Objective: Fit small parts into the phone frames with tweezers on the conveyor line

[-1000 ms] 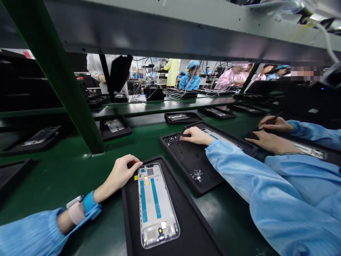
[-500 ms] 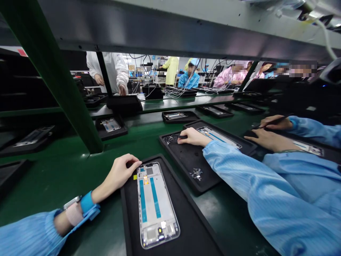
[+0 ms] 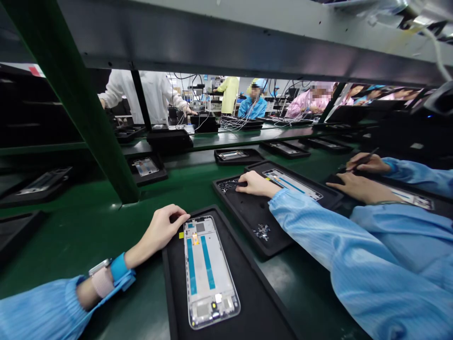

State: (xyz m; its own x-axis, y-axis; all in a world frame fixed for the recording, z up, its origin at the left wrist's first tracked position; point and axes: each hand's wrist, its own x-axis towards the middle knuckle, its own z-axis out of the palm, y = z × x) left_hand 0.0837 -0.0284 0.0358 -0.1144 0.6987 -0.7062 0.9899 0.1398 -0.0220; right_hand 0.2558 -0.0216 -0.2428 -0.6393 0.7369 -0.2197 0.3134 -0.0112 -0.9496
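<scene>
While left fingers (image 3: 181, 220) touch its corner, the frame (image 3: 211, 264) lies flat.

Glossy green bench (image 3: 88, 231) beneath a grey metal beam (image 3: 212, 52), diagonal green post (image 3: 79, 104) at left

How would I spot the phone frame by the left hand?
On the green bench, find the black tray at the bottom centre. The phone frame lies inside, the left hand at its upper-left corner. Among its kind, it appears nearest and largest.
</scene>
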